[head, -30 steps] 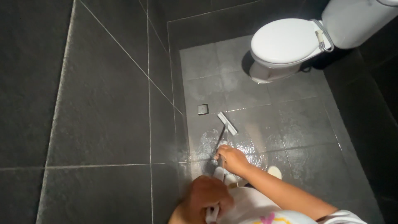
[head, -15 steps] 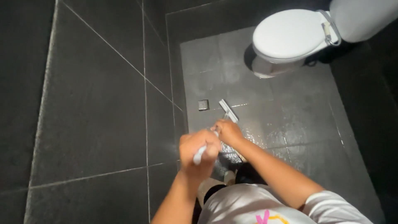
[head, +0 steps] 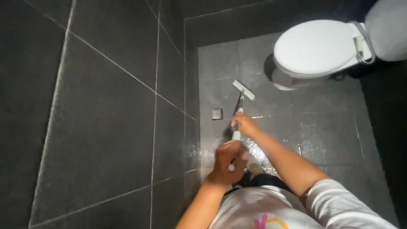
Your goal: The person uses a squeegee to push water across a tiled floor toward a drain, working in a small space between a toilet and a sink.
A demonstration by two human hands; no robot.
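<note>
Bathroom floor seen from above, w/ several parts hidden or cut off.

The squeegee handle (head: 235,127) vanishes inside the left hand (head: 227,163) and right hand (head: 245,125), so the grip on it is only partly seen. The toilet (head: 316,51) hides its own base; its tank (head: 388,29) is cut by the top and right edges. The person's torso and forearms run off the bottom edge. The small square floor drain (head: 217,113) is too small for detail.

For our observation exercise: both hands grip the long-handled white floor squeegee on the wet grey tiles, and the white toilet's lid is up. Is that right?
Not quite. The head view shows the white toilet's lid shut, not up. Both hands, left hand and right hand, do grip the long-handled white floor squeegee on the wet grey tiles.
</note>
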